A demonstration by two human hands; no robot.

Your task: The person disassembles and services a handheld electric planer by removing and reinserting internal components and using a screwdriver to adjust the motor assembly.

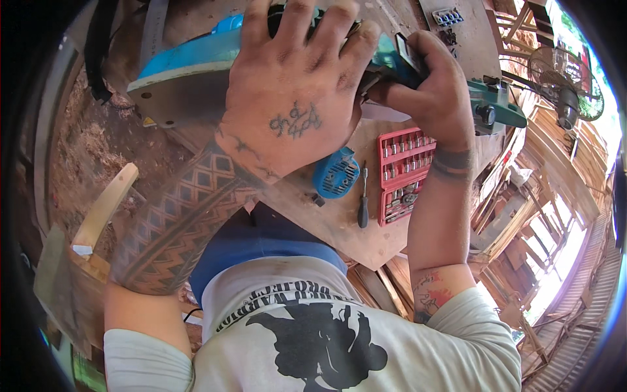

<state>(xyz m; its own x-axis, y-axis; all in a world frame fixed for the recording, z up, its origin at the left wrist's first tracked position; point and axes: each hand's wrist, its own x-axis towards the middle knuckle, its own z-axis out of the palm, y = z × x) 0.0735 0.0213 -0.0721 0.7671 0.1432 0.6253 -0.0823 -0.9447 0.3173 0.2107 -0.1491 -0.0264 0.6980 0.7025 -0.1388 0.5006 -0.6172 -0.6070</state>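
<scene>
A blue-and-green power tool point(176, 70), which looks like a planer, lies on its side across the top of the wooden workbench point(353, 245). My left hand point(290, 98) is over it, fingers bent around its body, hiding its middle. My right hand point(434, 88) grips the tool just right of that, thumb pointing left near a dark metal part. Below the hands sit a blue bit holder point(334, 171), a screwdriver point(363, 206) lying lengthwise and an open red socket case point(385, 176), partly behind my right forearm.
A small bit set point(447, 16) lies at the back. A standing fan point(565, 85) is at upper right, amid stacked timber point(535, 209). A pale wooden piece point(101, 209) leans at left, over a dirt floor with shavings point(91, 150).
</scene>
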